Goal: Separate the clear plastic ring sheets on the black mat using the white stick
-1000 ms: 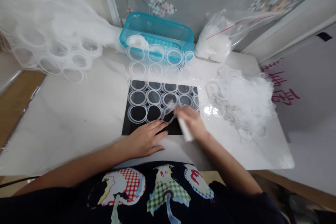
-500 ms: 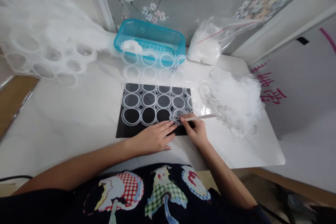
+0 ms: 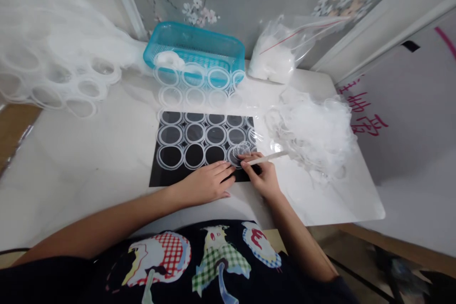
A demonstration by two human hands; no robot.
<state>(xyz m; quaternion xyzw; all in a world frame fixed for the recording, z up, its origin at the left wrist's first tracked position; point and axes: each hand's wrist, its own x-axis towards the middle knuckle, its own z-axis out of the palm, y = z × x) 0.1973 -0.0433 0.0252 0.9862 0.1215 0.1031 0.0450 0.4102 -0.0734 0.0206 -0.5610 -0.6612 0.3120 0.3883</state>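
Observation:
A clear plastic sheet with rows of white-edged circles [image 3: 170,135] lies partly over a black board [image 3: 160,178] on the table. My left hand [image 3: 204,183] rests flat with fingers stretched out, its fingertips on the sheet's lower edge. Close beside it, my right hand [image 3: 265,178] pinches a thin, pale stick-like tool [image 3: 272,156], whose long end points out to the right. At the right fingertips a small clear round piece [image 3: 243,148] stands over a circle in the last row. Whether the fingers also grip this piece is hard to make out.
A blue plastic basket [image 3: 199,33] stands at the back, and the sheet's far end reaches its front. Right of it sits a zip bag with white contents [image 3: 274,59]. Clear plastic scraps [image 3: 313,128] are heaped at right; punched sheets [image 3: 53,57] pile up at left.
The clear round piece now shows raised above the circle, just over the right fingertips. My left hand stays flat on the sheet. The whole view has shifted slightly.

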